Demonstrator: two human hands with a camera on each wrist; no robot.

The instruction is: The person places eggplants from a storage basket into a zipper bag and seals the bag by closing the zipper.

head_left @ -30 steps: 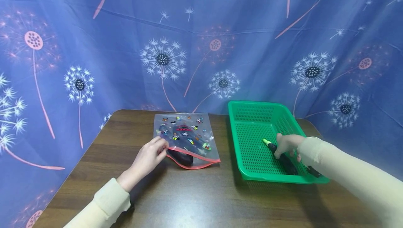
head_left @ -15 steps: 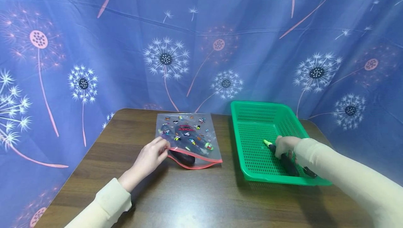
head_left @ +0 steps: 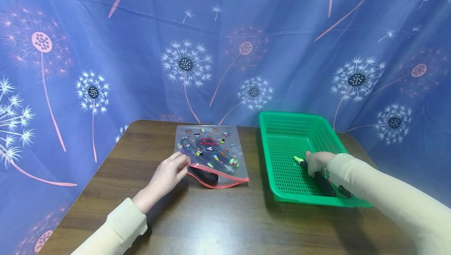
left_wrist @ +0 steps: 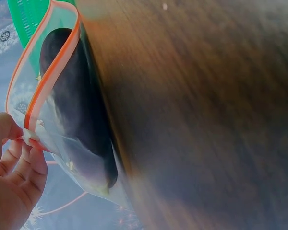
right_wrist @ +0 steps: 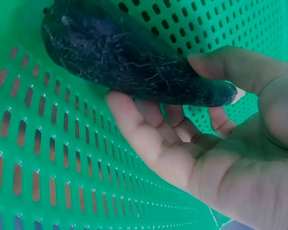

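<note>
My left hand (head_left: 170,172) pinches the red rim of a clear zip bag (head_left: 211,133) printed with small cartoon figures, thumb against fingers in the left wrist view. The bag lies flat with its mouth gaping toward me. A dark eggplant (left_wrist: 79,96) lies inside, its rounded end at the mouth. On the right, my right hand (head_left: 318,165) reaches into a green basket (head_left: 266,161), thumb and fingers around a dark eggplant (right_wrist: 129,52). Its skin looks wrinkled and one tip is pale. Another dark piece (head_left: 345,191) shows under the wrist; its kind is unclear.
Both bag and basket stand on a brown wooden table (head_left: 169,223). Slots pierce the basket's walls and floor. A blue curtain (head_left: 218,20) with dandelion prints hangs close behind the table.
The right hand has shifted slightly left inside the basket and its fingers have closed further around the eggplant. The left hand stays on the bag's rim. The head view has tilted slightly.
</note>
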